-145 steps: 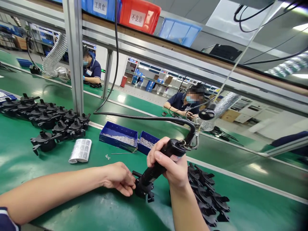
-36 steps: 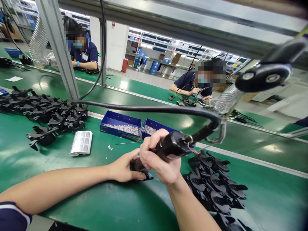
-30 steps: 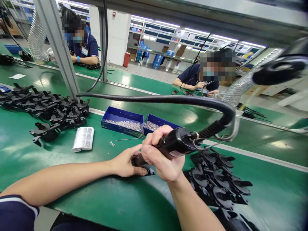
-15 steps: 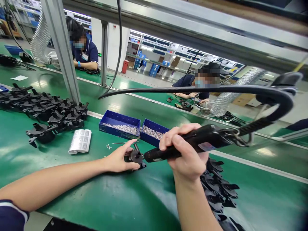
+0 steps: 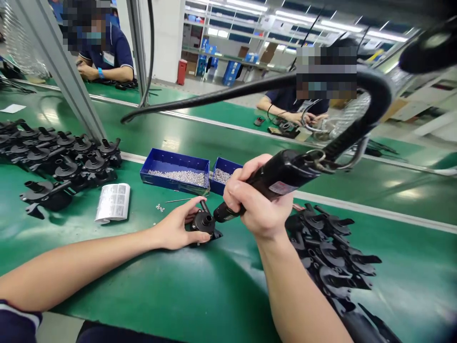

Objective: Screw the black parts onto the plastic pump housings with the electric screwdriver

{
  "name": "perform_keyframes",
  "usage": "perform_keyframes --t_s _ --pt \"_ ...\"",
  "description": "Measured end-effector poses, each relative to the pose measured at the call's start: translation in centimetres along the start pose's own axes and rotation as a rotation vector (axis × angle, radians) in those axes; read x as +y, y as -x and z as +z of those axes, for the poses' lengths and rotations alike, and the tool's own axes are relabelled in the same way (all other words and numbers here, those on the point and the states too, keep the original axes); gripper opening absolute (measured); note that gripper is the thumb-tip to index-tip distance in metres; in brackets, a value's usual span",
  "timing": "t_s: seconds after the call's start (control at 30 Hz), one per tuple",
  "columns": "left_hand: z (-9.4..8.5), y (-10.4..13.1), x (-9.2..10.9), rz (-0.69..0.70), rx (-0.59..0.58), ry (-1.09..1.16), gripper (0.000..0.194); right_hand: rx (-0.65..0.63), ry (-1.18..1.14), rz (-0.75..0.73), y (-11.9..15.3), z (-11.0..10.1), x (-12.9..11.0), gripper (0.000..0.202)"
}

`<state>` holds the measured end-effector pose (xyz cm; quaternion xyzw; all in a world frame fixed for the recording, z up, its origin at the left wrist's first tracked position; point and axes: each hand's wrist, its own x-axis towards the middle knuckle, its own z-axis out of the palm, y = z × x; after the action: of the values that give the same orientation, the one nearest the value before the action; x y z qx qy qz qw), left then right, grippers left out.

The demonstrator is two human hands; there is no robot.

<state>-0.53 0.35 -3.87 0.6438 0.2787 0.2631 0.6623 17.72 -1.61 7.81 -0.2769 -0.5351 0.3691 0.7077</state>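
Observation:
My left hand (image 5: 180,226) is closed around a small black pump housing (image 5: 204,221) with a short round spout on top, resting on the green bench. In my right hand (image 5: 262,202) is a black electric screwdriver (image 5: 285,174), gripped round its body and tilted, its cable arching up behind it. The tool's front end meets the right side of the housing; its bit is hidden, so I cannot tell whether it touches a screw. Just left of the housing lie several small nuts (image 5: 159,208) and a thin metal rod (image 5: 178,200).
Blue bins hold small metal nuts (image 5: 178,177) and screws (image 5: 222,175). Black housings (image 5: 64,166) crowd the left; black parts (image 5: 332,252) are piled at right. A label roll (image 5: 113,202) lies left. A metal post (image 5: 60,66) rises behind. Two co-workers (image 5: 110,52) sit across the bench.
The screwdriver has tilted more steeply, its rear end higher relative to its tip, which stays by the housing. My left hand keeps its hold. The camera view has shifted.

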Motion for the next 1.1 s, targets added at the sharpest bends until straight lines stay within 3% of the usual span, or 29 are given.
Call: perform_keyframes --t_s 0.13,0.3,0.67,0.8,0.93,1.1 --pt "0.2 -0.1 0.6 -0.019 -0.003 0.036 0.101 0.07 0.036 -0.029 0.2 0.3 0.3 0.019" --pt "0.2 -0.2 0.9 -0.014 -0.004 0.05 0.102 0.047 0.063 -0.012 0.4 0.4 0.1 0.017" --pt "-0.2 0.0 -0.2 0.01 -0.001 -0.031 0.104 0.159 0.051 0.005 -0.1 0.0 0.6 0.018" --pt "-0.9 -0.4 -0.7 0.061 -0.024 -0.041 0.098 0.12 0.073 -0.036 0.1 -0.8 -0.9 0.017" --pt "-1.4 -0.7 -1.3 0.091 -0.044 -0.037 0.1 -0.026 -0.031 -0.028 0.7 -0.9 -2.5 0.016" --pt "-1.5 -0.7 -1.5 0.075 -0.067 -0.048 0.105 -0.134 -0.082 0.041 1.1 -0.5 -2.0 0.015"
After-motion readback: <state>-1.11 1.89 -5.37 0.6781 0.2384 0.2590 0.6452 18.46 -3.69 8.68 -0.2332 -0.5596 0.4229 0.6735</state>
